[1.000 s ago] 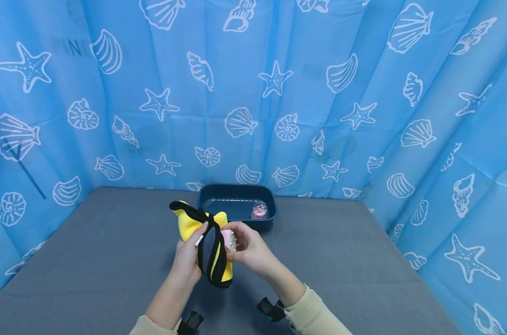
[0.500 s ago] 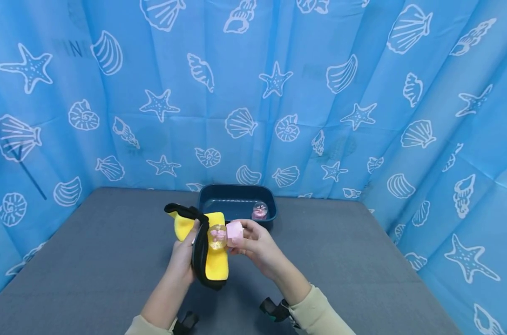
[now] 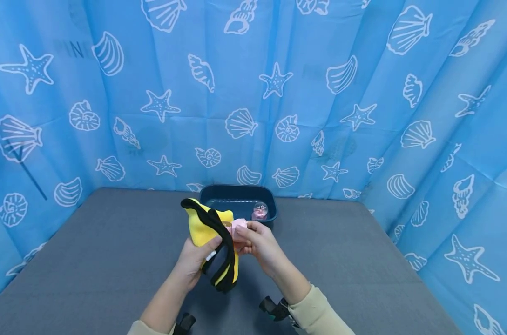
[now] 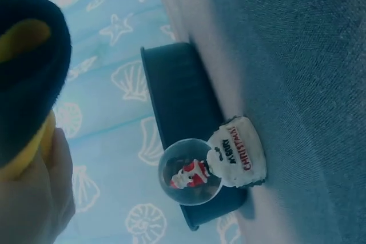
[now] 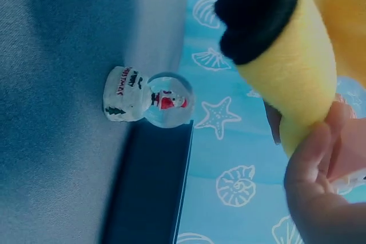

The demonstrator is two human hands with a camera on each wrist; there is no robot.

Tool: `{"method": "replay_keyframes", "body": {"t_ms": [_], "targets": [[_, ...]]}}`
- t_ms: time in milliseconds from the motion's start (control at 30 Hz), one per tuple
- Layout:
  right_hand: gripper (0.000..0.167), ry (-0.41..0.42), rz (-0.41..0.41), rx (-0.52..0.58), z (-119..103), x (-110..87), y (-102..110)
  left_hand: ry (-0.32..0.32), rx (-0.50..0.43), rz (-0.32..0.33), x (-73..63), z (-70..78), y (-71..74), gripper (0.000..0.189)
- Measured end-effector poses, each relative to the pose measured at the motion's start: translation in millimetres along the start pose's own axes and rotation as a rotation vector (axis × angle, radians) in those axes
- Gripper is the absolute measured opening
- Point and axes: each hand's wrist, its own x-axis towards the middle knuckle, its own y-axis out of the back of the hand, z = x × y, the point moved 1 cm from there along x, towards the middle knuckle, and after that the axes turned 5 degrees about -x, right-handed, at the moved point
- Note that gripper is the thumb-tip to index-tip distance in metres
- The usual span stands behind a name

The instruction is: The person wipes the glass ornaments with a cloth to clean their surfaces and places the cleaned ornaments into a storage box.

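Observation:
My left hand [image 3: 194, 263] grips a bunched yellow cloth [image 3: 199, 231] with black edging. My right hand [image 3: 261, 249] holds a small snow globe by its pink base [image 3: 239, 228], and the cloth is folded around most of its dome. In the right wrist view, the thumb and fingers of the right hand [image 5: 314, 181] lie against the yellow cloth [image 5: 291, 78] and the pink base [image 5: 350, 150]. Both hands are raised above the table, in front of a dark blue tray [image 3: 221, 204].
Another pink-based snow globe [image 3: 260, 211] sits inside the tray at its right end. On the table before the tray stands a white-based Christmas snow globe [image 4: 237, 152], hidden in the head view. A blue shell-patterned curtain [image 3: 245, 153] hangs behind the grey table [image 3: 341, 260].
Half a second ago the dome showed bare against the open yellow cloth; now the cloth wraps round it. My left hand has shifted right and the cloth has turned with it.

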Motion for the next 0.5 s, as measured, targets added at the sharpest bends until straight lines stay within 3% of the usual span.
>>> {"method": "replay_keyframes", "body": {"t_ms": [200, 400, 500], "targets": [[0.030, 0.009, 0.003, -0.066, -0.8, -0.9, -2.5, -0.127, 0.081, 0.044, -1.9, -3.9, -2.8, 0.042], [0.027, 0.024, -0.013, -0.041, -4.7, -1.7, -4.6, -0.315, 0.032, 0.037, -4.2, -4.5, -5.5, 0.033], [0.027, 0.027, -0.039, -0.021, -5.2, -1.8, -5.2, -0.377, 0.014, 0.023, -4.1, -4.7, -4.8, 0.026]]}}
